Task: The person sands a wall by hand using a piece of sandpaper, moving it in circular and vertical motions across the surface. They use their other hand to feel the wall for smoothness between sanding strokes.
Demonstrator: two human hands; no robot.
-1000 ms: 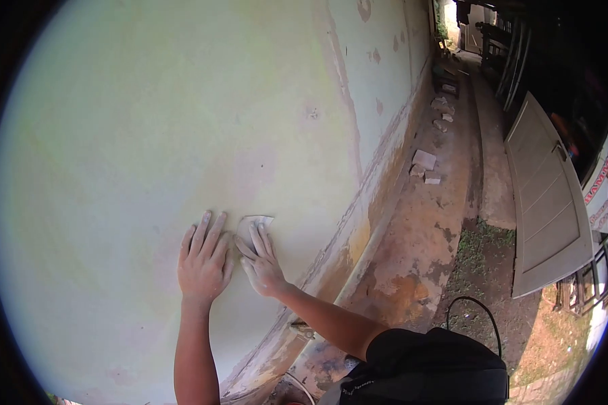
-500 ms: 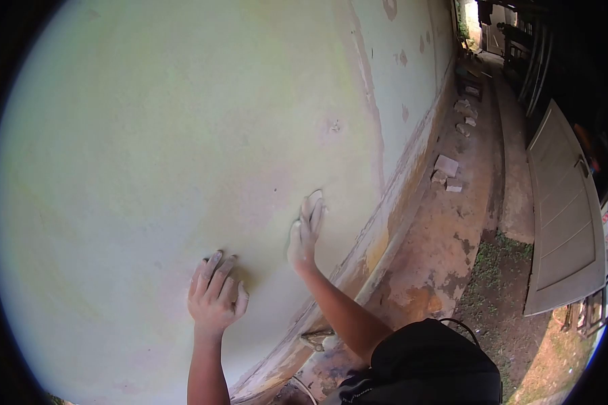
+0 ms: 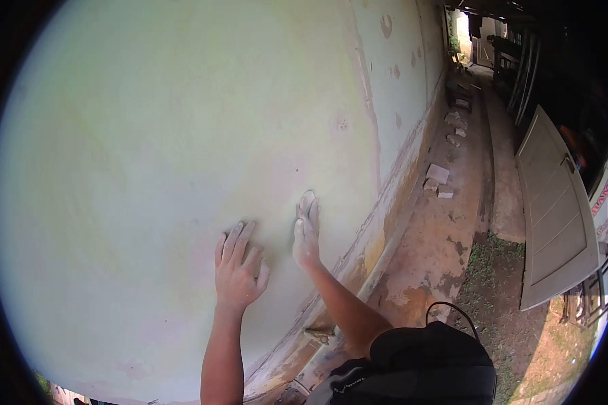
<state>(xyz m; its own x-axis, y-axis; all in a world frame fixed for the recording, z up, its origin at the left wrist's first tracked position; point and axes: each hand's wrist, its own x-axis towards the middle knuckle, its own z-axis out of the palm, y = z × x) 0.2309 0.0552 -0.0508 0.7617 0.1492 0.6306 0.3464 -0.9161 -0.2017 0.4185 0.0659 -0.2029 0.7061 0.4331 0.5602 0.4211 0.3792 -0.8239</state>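
Note:
A pale green-white wall with chalky, pinkish patches fills most of the view. Against it rests my left hand, fingers spread and dusted white, holding nothing. My right hand is to its right and slightly higher, also coated in white dust. Its fingers are pressed together against the wall. A thin pale edge shows at the right fingertips; what it belongs to is mostly hidden under the hand. A small chipped spot marks the wall above the right hand.
A stained concrete walkway runs along the wall's foot. Several broken pale blocks lie on it. A light panelled door leans at the right. Near the wall base a short pipe or tap sticks out. Grass grows beside the walkway.
My left hand has slid up and to the right along the wall, closer to my right hand. My right hand stays pressed to nearly the same area. The view has shifted slightly.

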